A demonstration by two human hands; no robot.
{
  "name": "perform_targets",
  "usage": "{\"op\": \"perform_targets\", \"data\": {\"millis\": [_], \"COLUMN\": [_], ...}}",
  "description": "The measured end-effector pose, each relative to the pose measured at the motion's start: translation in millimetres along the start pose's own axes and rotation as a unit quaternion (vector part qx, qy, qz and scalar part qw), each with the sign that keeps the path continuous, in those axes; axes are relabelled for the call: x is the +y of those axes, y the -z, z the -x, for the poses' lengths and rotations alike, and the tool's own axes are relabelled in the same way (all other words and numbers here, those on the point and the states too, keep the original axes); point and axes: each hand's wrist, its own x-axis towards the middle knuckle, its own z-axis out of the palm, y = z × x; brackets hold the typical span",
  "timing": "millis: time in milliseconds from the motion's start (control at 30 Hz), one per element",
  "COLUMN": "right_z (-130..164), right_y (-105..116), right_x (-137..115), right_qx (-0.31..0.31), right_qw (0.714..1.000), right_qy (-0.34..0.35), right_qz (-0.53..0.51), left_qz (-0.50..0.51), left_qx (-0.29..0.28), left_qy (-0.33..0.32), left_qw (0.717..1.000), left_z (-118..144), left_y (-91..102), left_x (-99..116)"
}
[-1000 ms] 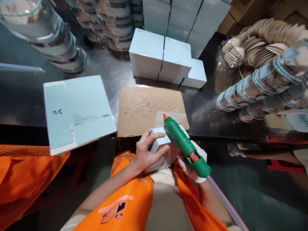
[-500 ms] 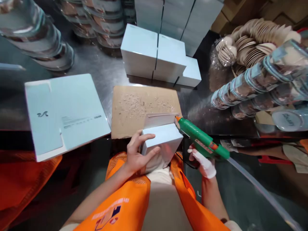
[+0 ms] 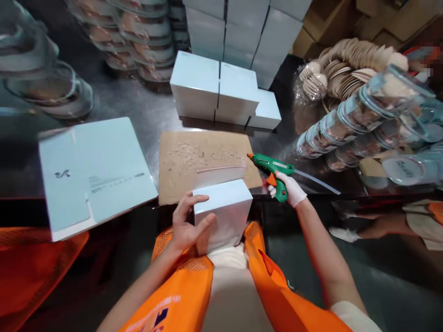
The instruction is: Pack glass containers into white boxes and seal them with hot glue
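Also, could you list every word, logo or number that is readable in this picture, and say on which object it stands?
No text can be read with certainty.
Flat box blank: a dark squiggle logo, and lines of small print too small to read.
Round lid at the right: a printed word, too blurred to read.
Orange vest: part of a coloured emblem, no letters legible.
Glue gun in the right hand: no legible label.

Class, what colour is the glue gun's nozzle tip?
Orange, on the green glue gun; the head view shows it.

The left hand (image 3: 187, 226) hides the pale box's (image 3: 224, 212) left side; stacked jars (image 3: 44, 78) far left are blurred and cropped.
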Motion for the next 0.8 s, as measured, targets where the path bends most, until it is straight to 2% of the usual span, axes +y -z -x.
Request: {"op": "perform_targets", "data": {"millis": [100, 167, 233, 300, 333, 367, 400, 467, 500, 533, 600, 667, 733, 800], "right_z": [0.7, 5.3, 16.0, 31.8, 40.0, 47.2, 52.7, 57.1, 56.1, 53.6, 46.9, 42.2, 42.6, 47.8], "right_y": [16.7, 25.5, 24.0, 9.3, -2.3, -15.7, -29.9, -56.2, -66.3, -73.4, -77.9, -71.1, -59.3, -50.4], "right_x": [-7.7, -13.4, -17.6, -19.0, -18.8, -18.1, -17.0, -13.4, -10.6, -7.0, 2.1, 11.4, 17.4, 18.5], "right_qx": [0.046, 0.095, 0.169, 0.226, 0.213, 0.16, 0.082, -0.077, -0.125, -0.145, -0.128, -0.138, -0.19, -0.23], "right_qw": [0.988, 0.967, 0.934, 0.919, 0.929, 0.948, 0.964, 0.973, 0.971, 0.969, 0.966, 0.955, 0.921, 0.874], "right_qy": [-0.013, -0.005, 0.044, 0.143, 0.194, 0.228, 0.241, 0.217, 0.198, 0.185, 0.193, 0.25, 0.341, 0.421], "right_qz": [0.145, 0.235, 0.31, 0.288, 0.23, 0.155, 0.082, -0.022, -0.055, -0.083, -0.114, -0.08, -0.001, 0.075], "left_qz": [0.019, 0.034, 0.047, 0.055, 0.059, 0.063, 0.067, 0.068, 0.068, 0.07, 0.097, 0.165, 0.226, 0.237], "left_qx": [0.007, 0.009, 0.006, -0.006, -0.017, -0.029, -0.041, -0.059, -0.062, -0.06, -0.035, 0.001, 0.013, -0.012], "left_qy": [0.004, 0.013, 0.016, 0.01, 0.006, 0.005, 0.004, 0.007, 0.012, 0.019, 0.038, 0.047, 0.044, 0.031], "left_qw": [1.0, 0.999, 0.999, 0.998, 0.998, 0.998, 0.997, 0.996, 0.996, 0.996, 0.994, 0.985, 0.973, 0.971], "left_z": [-2.0, -5.4, -9.3, -12.5, -13.7, -14.5, -14.8, -14.0, -13.0, -11.8, -9.5, -8.4, -8.8, -10.0], "left_y": [-0.3, -2.5, -5.3, -7.5, -8.4, -9.1, -9.7, -11.3, -12.5, -13.9, -17.4, -20.4, -20.5, -17.3], "left_x": [2.6, 5.5, 8.1, 9.8, 10.3, 10.8, 11.3, 12.6, 13.2, 13.7, 13.1, 9.8, 4.2, -1.4]}}
